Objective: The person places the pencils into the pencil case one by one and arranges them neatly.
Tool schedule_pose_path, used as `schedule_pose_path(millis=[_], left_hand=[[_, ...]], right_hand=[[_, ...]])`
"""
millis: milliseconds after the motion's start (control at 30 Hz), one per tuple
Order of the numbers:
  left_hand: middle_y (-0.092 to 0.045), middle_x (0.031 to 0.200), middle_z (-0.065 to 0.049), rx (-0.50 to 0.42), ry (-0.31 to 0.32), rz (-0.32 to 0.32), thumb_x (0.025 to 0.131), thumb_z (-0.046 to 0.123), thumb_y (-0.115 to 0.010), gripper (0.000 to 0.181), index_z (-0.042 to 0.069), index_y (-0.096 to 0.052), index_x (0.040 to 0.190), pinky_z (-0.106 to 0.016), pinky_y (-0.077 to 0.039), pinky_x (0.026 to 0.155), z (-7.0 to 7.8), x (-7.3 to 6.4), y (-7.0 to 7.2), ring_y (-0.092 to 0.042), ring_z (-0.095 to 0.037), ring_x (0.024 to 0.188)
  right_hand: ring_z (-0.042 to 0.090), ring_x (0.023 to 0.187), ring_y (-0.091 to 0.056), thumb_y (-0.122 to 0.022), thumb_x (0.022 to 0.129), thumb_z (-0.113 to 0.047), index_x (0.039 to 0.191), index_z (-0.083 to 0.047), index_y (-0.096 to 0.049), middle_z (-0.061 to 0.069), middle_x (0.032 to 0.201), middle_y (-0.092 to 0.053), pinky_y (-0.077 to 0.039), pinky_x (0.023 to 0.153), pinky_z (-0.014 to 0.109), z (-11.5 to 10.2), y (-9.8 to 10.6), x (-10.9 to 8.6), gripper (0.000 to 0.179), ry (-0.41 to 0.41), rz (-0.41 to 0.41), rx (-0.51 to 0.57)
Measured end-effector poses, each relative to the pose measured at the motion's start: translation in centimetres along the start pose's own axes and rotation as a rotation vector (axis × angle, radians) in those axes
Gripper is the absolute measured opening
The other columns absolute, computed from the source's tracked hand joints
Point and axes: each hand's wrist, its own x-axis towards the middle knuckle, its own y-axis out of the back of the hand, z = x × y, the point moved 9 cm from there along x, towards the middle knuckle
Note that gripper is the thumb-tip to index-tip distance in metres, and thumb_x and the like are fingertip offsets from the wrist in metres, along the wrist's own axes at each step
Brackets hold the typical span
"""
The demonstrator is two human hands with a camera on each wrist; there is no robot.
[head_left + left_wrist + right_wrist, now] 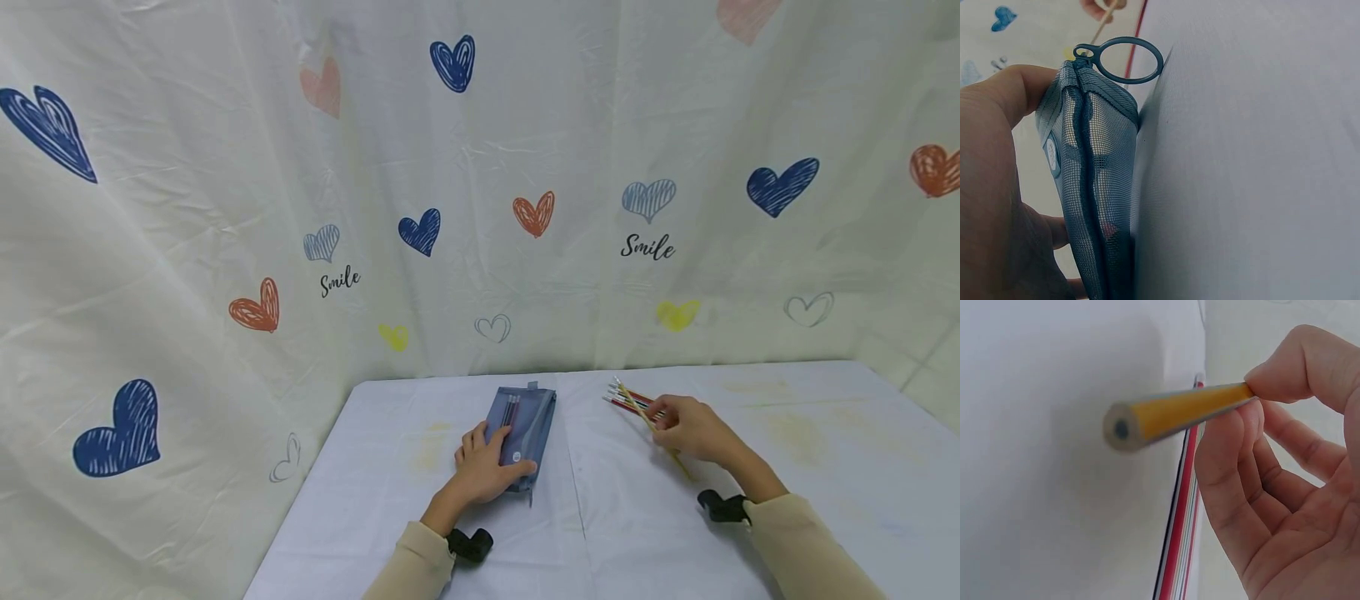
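Right wrist view gives me the clearest look at the yellow pencil [1185, 415], pinched between thumb and fingers of the right hand [693, 429], its flat end toward the camera. From where I stand, it slants across the other pencils [619, 404], right of the middle on the white table [637, 542]. To their left lies a blue pouch [534, 421], the left hand [482, 475] spread over its near part. Beyond the far edge hangs a heart-printed curtain [570, 308].
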Motion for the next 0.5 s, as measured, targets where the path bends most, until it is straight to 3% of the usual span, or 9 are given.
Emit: schedule_pose_path(millis=[200,500], left_hand=[[-0.018,0.167,-0.021,0.005,0.001,-0.003,0.087,0.068,-0.062,0.091,0.017,-0.039,0.158,-0.066,-0.019,0.113,0.2,-0.1,0.1,-0.021,-0.039,0.151],[-0.018,0.167,-0.022,0.002,0.004,-0.004,0.087,0.068,-0.062,0.090,0.018,-0.039,0.158,-0.066,-0.019,0.113,0.3,-0.1,0.2,-0.020,-0.040,0.151]], right_hand=[[0.017,0.072,-0.059,-0.068,0.091,-0.008,0.125,0.004,-0.058,0.007,0.088,-0.061,-0.053,0.062,0.031,-0.3,-0.7,-0.1,0.038,-0.041,-0.036,0.172],[0.019,0.082,-0.065,-0.063,0.094,-0.007,0.129,0.008,-0.052,0.009,0.095,-0.061,-0.060,0.072,0.034,-0.3,-1.4,0.1,0.039,-0.085,-0.045,0.300]])
